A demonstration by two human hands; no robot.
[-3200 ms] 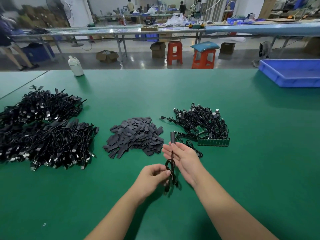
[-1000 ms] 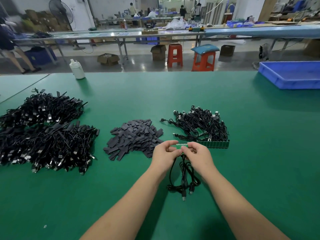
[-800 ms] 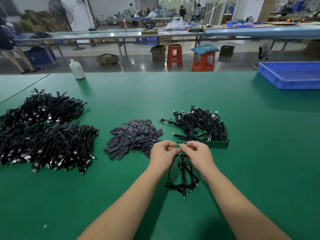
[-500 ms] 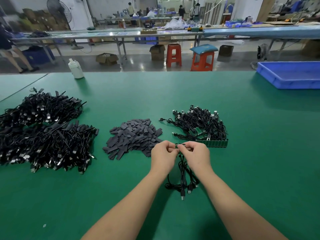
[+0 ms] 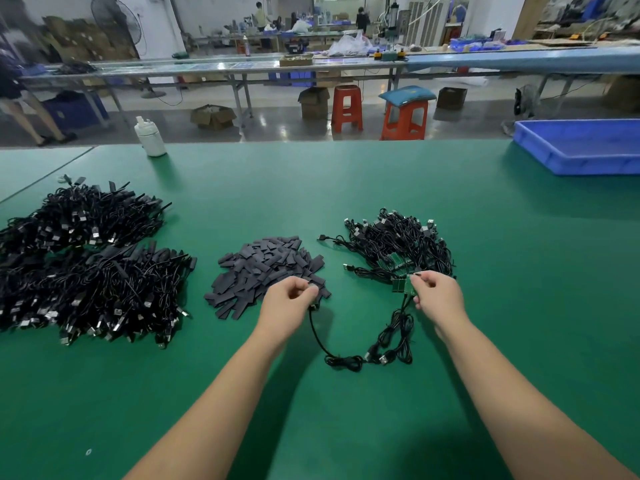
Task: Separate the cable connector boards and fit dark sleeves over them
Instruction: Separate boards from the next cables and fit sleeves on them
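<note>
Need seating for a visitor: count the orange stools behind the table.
2. One stool stands bare; the other stool, to its right, carries a blue cushion. More may be hidden behind the far benches.

Factory hall behind a green tabletop (image 5: 381,174).
Long workbenches (image 5: 242,65), orange stools (image 5: 347,107), cardboard boxes (image 5: 212,116) on glossy grey floor (image 5: 277,128); standing fan (image 5: 116,20) at left.

Green bench (image 5: 346,181): cable piles (image 5: 86,268), sleeves (image 5: 263,268), tray (image 5: 581,150).

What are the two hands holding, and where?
Left hand pinches one cable at its board end; right hand pinches the green boards of the others.
</note>
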